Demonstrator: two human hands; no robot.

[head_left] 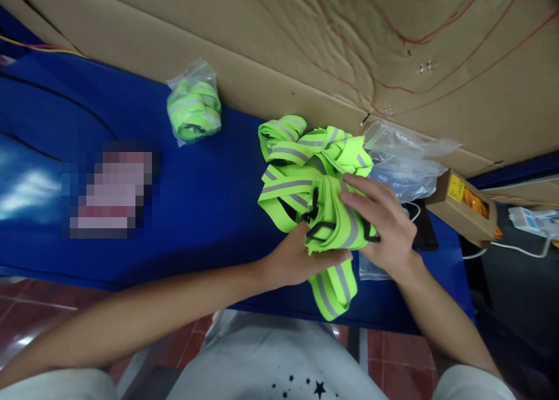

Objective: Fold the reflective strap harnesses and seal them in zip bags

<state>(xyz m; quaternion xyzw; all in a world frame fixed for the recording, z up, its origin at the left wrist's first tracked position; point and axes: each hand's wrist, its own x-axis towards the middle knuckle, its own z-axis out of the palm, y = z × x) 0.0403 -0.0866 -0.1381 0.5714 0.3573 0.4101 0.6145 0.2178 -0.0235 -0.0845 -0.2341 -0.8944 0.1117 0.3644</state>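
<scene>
I've got a matte royal-blue tabletop [209, 202] across the middle of the frame, with a smooth sheen at far left. Brown cardboard wall [174, 45] behind it, wrinkled at upper right, thin red wires [419, 42] strung across that part. Clear plastic bags [404, 170], crinkled and glossy, sit right of center against the wall. Next to them, a tilted brown cardboard box [454, 213] with a yellow label, orange showing through its cutout. Red floor tiles [192, 342] show along the bottom edge.

Strap bundle [343, 213] is just right of center, up in both hands. Flat woven-looking webbing, neon lime with a grey stripe down the middle, folded in stacked layers into a squat block. Black plastic buckles [323, 231] on its near face. A rounded strap loop [334, 295] hangs below the hands.

Left hand [290, 257] grips the bundle from its left and underside, right hand [386, 222] curls over its right side, fingers on top. Both closed on it.

Behind the bundle, a loose strap pile [288, 149], same webbing, coiled and twisted. Zip bag [194, 106] at upper left holds another coil. Pixelated object at left, can't identify.
</scene>
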